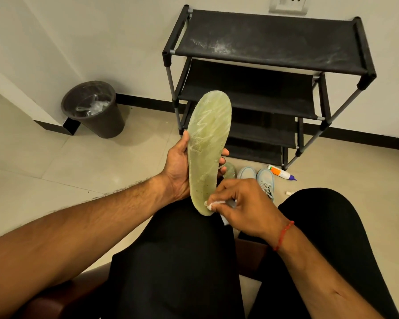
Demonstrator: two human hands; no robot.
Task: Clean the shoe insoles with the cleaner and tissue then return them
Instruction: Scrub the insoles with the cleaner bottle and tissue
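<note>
Beige tiled floor (55, 162) spreads under a seated person's black-trousered knees (182, 261). Nearest, the right hand (242, 203) pinches a white tissue (213, 203) against the lower end of a pale green mesh-textured insole (207, 153), which the left hand (180, 171) grips upright by its edges. Beyond lie 2 light blue sneakers (256, 176), a white orange-labelled cleaner bottle (280, 173), then a black fabric shoe rack (263, 42).

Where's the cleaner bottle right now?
Head view, right of centre: the cleaner bottle lies on the floor beside the shoes, at the foot of the shoe rack.
</note>
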